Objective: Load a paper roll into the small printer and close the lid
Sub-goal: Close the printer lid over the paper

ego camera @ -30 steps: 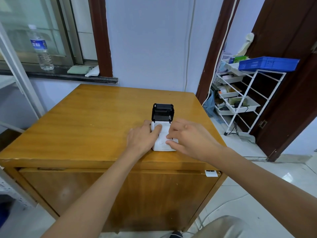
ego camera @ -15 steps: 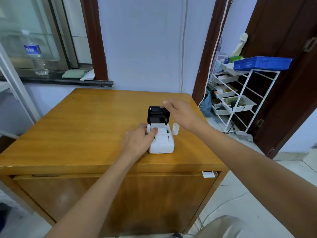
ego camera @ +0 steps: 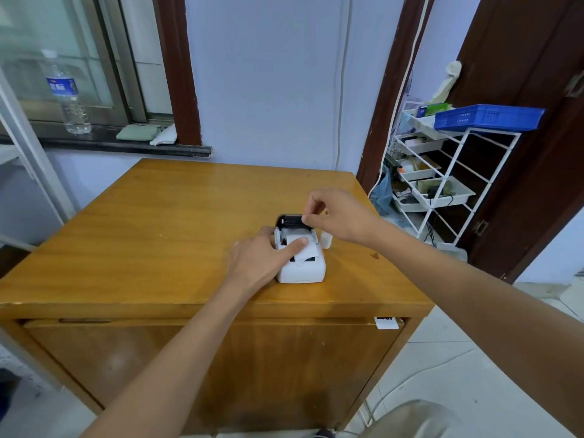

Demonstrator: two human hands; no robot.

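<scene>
A small white printer [ego camera: 301,271] sits near the front right of the wooden table [ego camera: 158,235]. Its black lid [ego camera: 289,220] is tilted partway down over the back. A strip of white paper [ego camera: 306,252] comes out of the roll bay and lies across the printer's top. My left hand [ego camera: 262,260] holds the printer's left side, with the index finger pressing on the paper. My right hand [ego camera: 339,216] pinches the lid's top right edge. A small white roll [ego camera: 327,240] stands on the table just right of the printer.
A white wire rack [ego camera: 442,172] with trays and a blue basket [ego camera: 486,116] stands to the right of the table, by a dark door. A water bottle [ego camera: 68,93] and cloths rest on the window sill behind. The floor drops off past the table's right edge.
My right hand has gone from the printer's front to the lid and tipped it down from upright. The left index finger now lies on the paper strip.
</scene>
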